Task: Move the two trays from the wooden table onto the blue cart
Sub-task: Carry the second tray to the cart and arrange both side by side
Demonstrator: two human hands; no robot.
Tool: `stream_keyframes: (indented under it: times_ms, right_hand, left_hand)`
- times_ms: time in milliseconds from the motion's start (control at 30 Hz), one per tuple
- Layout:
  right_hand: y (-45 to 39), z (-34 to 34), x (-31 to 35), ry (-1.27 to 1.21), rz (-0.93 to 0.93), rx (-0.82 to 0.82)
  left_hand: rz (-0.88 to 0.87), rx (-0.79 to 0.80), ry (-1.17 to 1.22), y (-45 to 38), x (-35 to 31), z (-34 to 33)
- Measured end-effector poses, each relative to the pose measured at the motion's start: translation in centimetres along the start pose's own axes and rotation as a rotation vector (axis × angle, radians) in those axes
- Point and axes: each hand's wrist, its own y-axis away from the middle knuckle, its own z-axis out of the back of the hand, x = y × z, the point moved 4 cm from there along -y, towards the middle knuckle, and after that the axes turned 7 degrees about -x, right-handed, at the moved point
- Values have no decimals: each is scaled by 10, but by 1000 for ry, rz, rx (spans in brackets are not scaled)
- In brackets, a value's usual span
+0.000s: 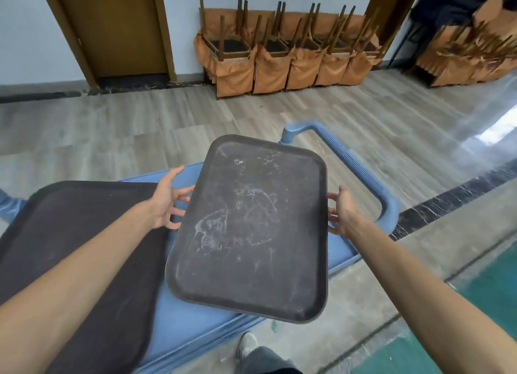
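A scuffed dark tray (249,228) fills the centre of the frame, above the blue cart (190,326). The left grip (167,200) sits at its left edge and the right grip (342,214) at its right edge, both with fingers spread against the rim. Whether the tray rests on the cart is unclear. A second dark tray (70,234) lies on the cart at lower left. The cart handle (361,172) curves at right. Upturned orange-covered chairs (288,52) line the wall at upper centre, right of a brown door (112,29).

left hand (167,200): fingers spread, loose | right hand (340,213): fingers spread, loose | both forearms bare, stretched forward
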Motion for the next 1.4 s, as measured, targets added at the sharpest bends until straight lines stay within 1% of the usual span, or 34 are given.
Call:
stream_keyframes:
  times_ms: [167,400,567,667,933,1033,1133,1167,1233,1333,1400]
  right_hand:
    - [-69,-7,33,56,-52,47]
    - [-129,-13,48,120,-85,99]
    - [-151,-16,47,93,-86,131]
    - [-156,-17,47,96,-78,117]
    - [-156,-16,47,129,-71,123]
    - [-152,-16,50,219,12,108]
    - [-151,-18,57,374,286,-56]
    - [-149,-21,58,383,363,-76]
    - [-137,-38,58,339,418,-13]
    - [-107,-76,52,288,382,97]
    - [-83,-104,49,288,408,152]
  left_hand:
    - [78,-47,36,-45,-15,-32]
    - [156,-77,84,-91,-18,-61]
    - [200,-86,88,-106,-8,-65]
    - [219,-85,131,-111,-3,-63]
    - [208,-49,160,-104,-4,-60]
    - [167,10,170,-91,-7,-54]
    - [119,60,161,-73,-7,-39]
    - [105,68,173,-67,-6,-32]
    - [77,85,238,-55,-3,-15]
    - [35,91,327,-35,4,19]
    - [15,93,390,-23,12,45]
